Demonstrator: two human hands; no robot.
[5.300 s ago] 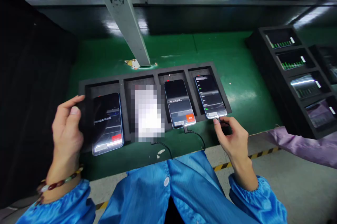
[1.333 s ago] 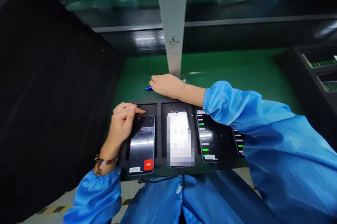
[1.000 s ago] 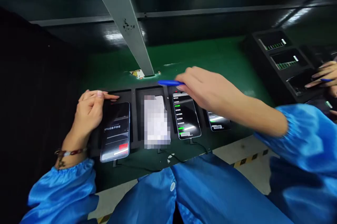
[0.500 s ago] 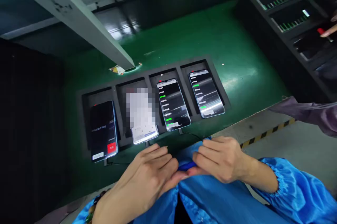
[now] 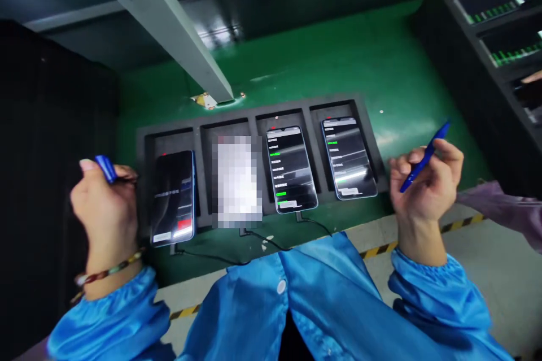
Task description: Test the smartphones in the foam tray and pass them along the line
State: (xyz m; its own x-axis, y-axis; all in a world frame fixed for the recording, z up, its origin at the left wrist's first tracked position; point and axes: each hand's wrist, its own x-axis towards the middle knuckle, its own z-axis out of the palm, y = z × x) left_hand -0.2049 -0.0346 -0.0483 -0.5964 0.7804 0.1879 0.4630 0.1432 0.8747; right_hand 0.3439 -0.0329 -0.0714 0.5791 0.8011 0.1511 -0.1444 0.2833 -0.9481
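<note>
My left hand (image 5: 105, 208), at the left end of the black tray (image 5: 367, 129), is closed around a short blue pen cap (image 5: 106, 169) that sticks out beside the thumb. My right hand (image 5: 427, 191) is turned palm up past the tray's right end. Its fingers grip a slim blue pen (image 5: 424, 157), slanting up to the right. Between the hands, several phones lie in the tray's compartments. The leftmost phone (image 5: 173, 197) has a dark screen with a red patch. A blurred-out area covers the second one (image 5: 237, 180). Lists with green marks light the third (image 5: 292, 172) and the rightmost phone (image 5: 349, 160).
Black cables (image 5: 313, 220) run from the phones' lower ends toward the green table's (image 5: 406, 73) front edge. A grey metal post (image 5: 178, 27) rises behind the tray. Another black tray (image 5: 461, 67) with lit screens stands at the right, near part of another person's hand (image 5: 532, 77).
My hands were together in front of the tray around a blue object. They have moved apart: the left holds the cap, the right the pen. The view has shifted somewhat.
</note>
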